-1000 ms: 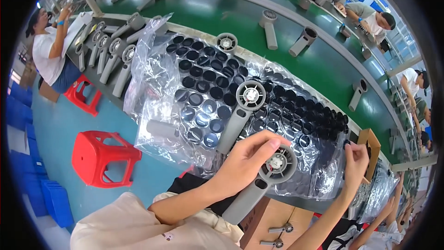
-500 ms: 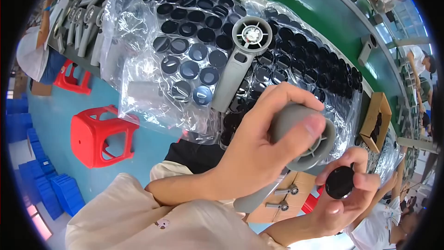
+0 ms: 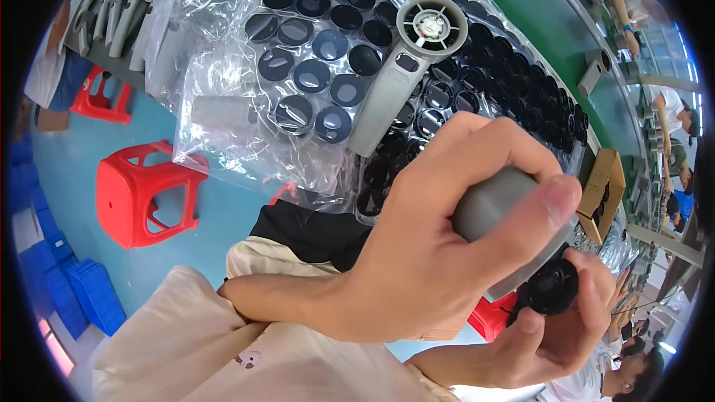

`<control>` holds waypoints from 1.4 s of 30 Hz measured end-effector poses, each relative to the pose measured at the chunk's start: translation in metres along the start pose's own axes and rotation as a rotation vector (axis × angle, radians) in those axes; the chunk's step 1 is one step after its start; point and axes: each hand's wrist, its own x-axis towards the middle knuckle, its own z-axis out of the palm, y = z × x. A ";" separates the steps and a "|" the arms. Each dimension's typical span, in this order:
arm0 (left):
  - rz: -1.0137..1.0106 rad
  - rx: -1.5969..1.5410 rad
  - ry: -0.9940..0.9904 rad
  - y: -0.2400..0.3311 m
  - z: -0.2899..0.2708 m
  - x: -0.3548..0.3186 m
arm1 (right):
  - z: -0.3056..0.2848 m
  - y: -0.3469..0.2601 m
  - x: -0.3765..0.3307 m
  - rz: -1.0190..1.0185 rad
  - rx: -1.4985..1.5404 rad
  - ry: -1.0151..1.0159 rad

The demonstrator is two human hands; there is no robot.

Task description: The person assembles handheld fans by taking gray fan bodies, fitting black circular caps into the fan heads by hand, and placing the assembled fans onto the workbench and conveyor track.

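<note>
My left hand (image 3: 417,246) is wrapped round the rounded head of a grey handheld fan body (image 3: 484,205), whose open side faces right. Just below and right of it, my right hand (image 3: 573,342) pinches a glossy black round cap (image 3: 553,286) between thumb and fingers. The cap is at the open side of the fan head; whether they touch I cannot tell. A second grey fan body (image 3: 383,104), with a spoked round head and a light-coloured centre, lies on the plastic-wrapped black caps (image 3: 346,89).
Clear plastic sheeting (image 3: 223,119) spreads over the bench on the left. A cardboard box (image 3: 600,190) stands at the right, and a green belt (image 3: 521,0) runs behind. Red stools (image 3: 123,201) and blue crates (image 3: 97,294) are on the left. Other people work along the line.
Both hands have come closer together. The left hand has moved right with the fan body and turned its open side away; the right hand has brought the black cap up to it.
</note>
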 end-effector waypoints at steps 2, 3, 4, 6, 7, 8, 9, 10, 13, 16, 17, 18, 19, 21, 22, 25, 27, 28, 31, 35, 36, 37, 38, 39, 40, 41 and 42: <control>0.110 0.037 0.025 -0.003 0.000 0.001 | 0.004 -0.003 -0.001 0.031 -0.003 0.013; 0.110 0.034 0.023 -0.004 0.002 0.001 | 0.007 -0.006 -0.001 0.061 -0.005 0.028; 0.163 0.050 0.040 -0.005 0.004 0.001 | 0.011 -0.010 0.000 0.061 -0.006 0.029; 0.216 0.063 0.052 -0.006 0.007 0.001 | 0.018 -0.019 0.002 0.108 -0.135 0.123; 0.225 0.055 0.053 -0.006 0.007 0.000 | 0.020 -0.018 0.002 0.106 -0.127 0.120; 0.234 0.046 0.053 -0.006 0.006 -0.001 | 0.022 -0.018 0.002 0.100 -0.094 0.131; 0.235 0.051 0.058 -0.005 0.005 -0.002 | 0.024 -0.017 0.001 0.094 -0.061 0.143; 0.246 0.068 0.065 -0.006 0.005 -0.001 | 0.026 -0.016 0.000 0.096 -0.061 0.142; 0.259 0.074 0.099 -0.004 0.010 0.000 | 0.028 -0.017 -0.002 0.102 -0.038 0.168; 0.291 0.083 0.124 -0.002 0.015 0.001 | 0.029 -0.021 0.003 0.105 -0.050 0.188; 0.316 0.113 0.129 -0.003 0.015 0.001 | 0.032 -0.021 0.008 0.076 0.035 0.244; 0.316 0.116 0.130 -0.006 0.012 0.001 | 0.034 -0.021 0.010 0.047 0.120 0.299; 0.375 0.141 0.090 -0.007 0.009 0.003 | 0.029 -0.021 0.011 0.045 0.117 0.301; 0.436 0.163 0.048 -0.005 0.011 0.003 | 0.016 -0.019 0.010 -0.001 0.085 0.118; 0.416 0.156 0.105 -0.004 0.014 0.003 | 0.019 -0.018 0.006 0.000 0.091 0.116; 0.395 0.144 0.163 -0.005 0.016 0.002 | 0.024 -0.013 -0.002 0.116 0.002 0.199; 0.395 0.127 0.158 -0.002 0.017 0.003 | 0.011 -0.008 -0.001 0.037 0.027 0.091; 0.392 0.140 0.154 -0.003 0.017 0.003 | 0.018 -0.009 -0.001 0.039 0.034 0.092; 0.383 0.197 0.159 -0.005 0.012 -0.001 | 0.035 -0.016 0.005 0.143 -0.002 0.327; 0.431 0.261 0.006 -0.007 0.005 0.000 | 0.009 -0.027 0.022 0.012 -0.065 -0.034; 0.431 0.261 0.003 -0.007 0.005 0.000 | 0.009 -0.029 0.023 0.058 -0.100 -0.047; 0.411 0.247 0.021 -0.007 0.005 0.000 | 0.009 -0.031 0.025 0.058 -0.100 -0.044; 0.391 0.240 0.044 -0.006 0.004 0.000 | 0.009 -0.033 0.030 0.061 -0.121 -0.078; 0.393 0.247 0.046 -0.005 0.003 0.000 | 0.009 -0.034 0.033 0.063 -0.142 -0.112; 0.400 0.271 0.033 -0.006 0.001 0.000 | 0.009 -0.033 0.034 0.063 -0.142 -0.108; 0.406 0.295 0.021 -0.007 0.000 0.001 | 0.008 -0.032 0.035 0.065 -0.127 -0.129; 0.408 0.297 0.019 -0.006 0.000 0.001 | 0.008 -0.031 0.036 0.067 -0.110 -0.151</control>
